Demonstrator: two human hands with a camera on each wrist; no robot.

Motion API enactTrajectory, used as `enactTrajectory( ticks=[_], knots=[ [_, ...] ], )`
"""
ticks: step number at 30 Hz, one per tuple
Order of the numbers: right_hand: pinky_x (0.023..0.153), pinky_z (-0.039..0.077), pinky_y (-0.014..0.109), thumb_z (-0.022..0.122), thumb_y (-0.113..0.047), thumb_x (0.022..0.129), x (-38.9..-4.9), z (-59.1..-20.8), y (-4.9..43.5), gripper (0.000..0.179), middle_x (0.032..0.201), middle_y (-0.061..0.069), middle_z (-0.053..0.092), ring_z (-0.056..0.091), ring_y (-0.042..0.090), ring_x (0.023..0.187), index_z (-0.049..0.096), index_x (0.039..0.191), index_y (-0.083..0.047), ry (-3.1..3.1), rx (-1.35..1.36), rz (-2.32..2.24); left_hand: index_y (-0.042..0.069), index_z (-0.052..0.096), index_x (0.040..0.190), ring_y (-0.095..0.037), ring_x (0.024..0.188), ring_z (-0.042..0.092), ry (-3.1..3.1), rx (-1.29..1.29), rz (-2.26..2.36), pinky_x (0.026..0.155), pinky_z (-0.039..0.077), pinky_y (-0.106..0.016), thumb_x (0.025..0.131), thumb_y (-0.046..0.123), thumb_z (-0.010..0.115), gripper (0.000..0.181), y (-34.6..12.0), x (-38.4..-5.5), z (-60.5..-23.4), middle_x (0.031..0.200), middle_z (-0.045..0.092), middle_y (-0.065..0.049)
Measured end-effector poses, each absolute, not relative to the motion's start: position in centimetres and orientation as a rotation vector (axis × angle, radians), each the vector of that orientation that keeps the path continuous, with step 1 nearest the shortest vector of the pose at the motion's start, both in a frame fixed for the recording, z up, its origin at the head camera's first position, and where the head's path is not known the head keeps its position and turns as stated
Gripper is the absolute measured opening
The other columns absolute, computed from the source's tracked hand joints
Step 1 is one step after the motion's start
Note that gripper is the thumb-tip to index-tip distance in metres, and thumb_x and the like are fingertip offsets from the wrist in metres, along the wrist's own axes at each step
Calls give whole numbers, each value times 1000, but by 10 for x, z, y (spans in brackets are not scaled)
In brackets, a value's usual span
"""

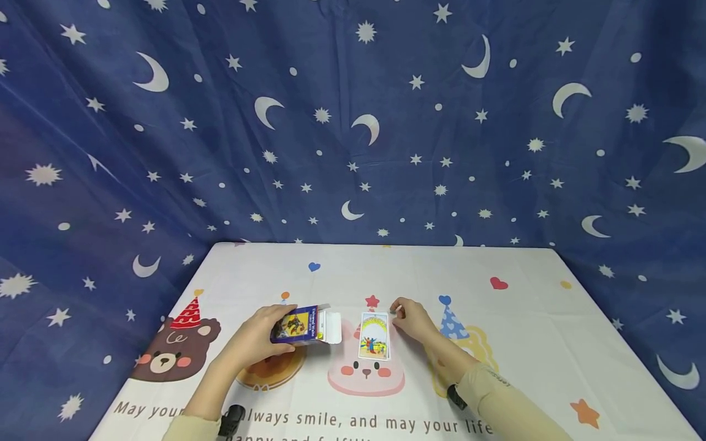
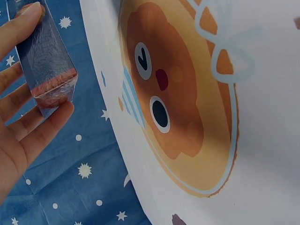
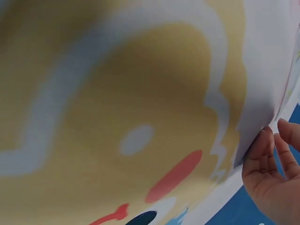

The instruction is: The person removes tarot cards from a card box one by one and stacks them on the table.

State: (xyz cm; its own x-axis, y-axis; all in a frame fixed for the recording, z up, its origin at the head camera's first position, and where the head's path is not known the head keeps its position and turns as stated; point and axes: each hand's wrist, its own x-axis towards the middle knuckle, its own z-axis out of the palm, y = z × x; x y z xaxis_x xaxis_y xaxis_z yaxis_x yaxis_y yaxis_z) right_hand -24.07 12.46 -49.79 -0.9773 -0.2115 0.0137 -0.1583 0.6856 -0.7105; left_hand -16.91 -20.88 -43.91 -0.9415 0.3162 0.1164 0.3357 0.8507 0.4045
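My left hand point(image 1: 259, 337) grips a dark blue card box point(image 1: 296, 324) with a yellow picture, fingers and thumb around its sides. The box's white end flap point(image 1: 333, 327) stands out to the right. In the left wrist view, glossy clear film point(image 2: 58, 96) covers one end of the box. To its right, tarot cards point(image 1: 374, 335) lie face up on the table, the top one showing figures beneath a yellow arc. Beside their upper right edge is my right hand point(image 1: 412, 318), fingers loosely bent, fingertips low at the tabletop. In the right wrist view its thumb stands apart from the fingers, with nothing between.
A white printed cloth point(image 1: 529, 343) with cartoon animals and lettering covers the table. Behind it and along both sides hangs a dark blue curtain point(image 1: 397, 208) with moons and stars. Black bands point(image 1: 231, 421) circle the wrists.
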Motion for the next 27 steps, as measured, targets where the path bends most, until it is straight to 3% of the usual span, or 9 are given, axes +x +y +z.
enactTrajectory(
  ticks=[7,20,24,27],
  knots=[
    [53,32,22,70,-2,79,-248,-501,119,14,63,1,46,40,12,58,62,90,-3,2871,-270,-1100,12,51,134,-37,123,49,-2987,-516,-658,99,43,-56,68,27,84,76,-208,-169,-440,132,55,-15],
    [55,34,24,65,-5,83,-251,-498,115,9,66,3,47,42,15,60,62,92,-4,2876,-212,-1077,11,50,135,-37,123,49,-3001,-492,-669,100,43,-56,69,27,84,76,-208,-170,-438,132,55,-15],
    [73,49,35,69,-14,84,-250,-495,116,25,88,8,54,52,20,79,61,106,-5,2807,-407,-1021,11,50,134,-37,123,49,-2997,-496,-667,100,43,-56,68,27,84,76,-209,-169,-439,132,55,-16],
    [92,46,50,75,-29,79,-245,-491,116,53,115,15,52,50,29,104,55,124,-6,2749,-608,-851,11,50,135,-37,123,49,-3000,-503,-663,100,43,-56,69,28,84,76,-209,-169,-440,133,54,-15]
  ],
)
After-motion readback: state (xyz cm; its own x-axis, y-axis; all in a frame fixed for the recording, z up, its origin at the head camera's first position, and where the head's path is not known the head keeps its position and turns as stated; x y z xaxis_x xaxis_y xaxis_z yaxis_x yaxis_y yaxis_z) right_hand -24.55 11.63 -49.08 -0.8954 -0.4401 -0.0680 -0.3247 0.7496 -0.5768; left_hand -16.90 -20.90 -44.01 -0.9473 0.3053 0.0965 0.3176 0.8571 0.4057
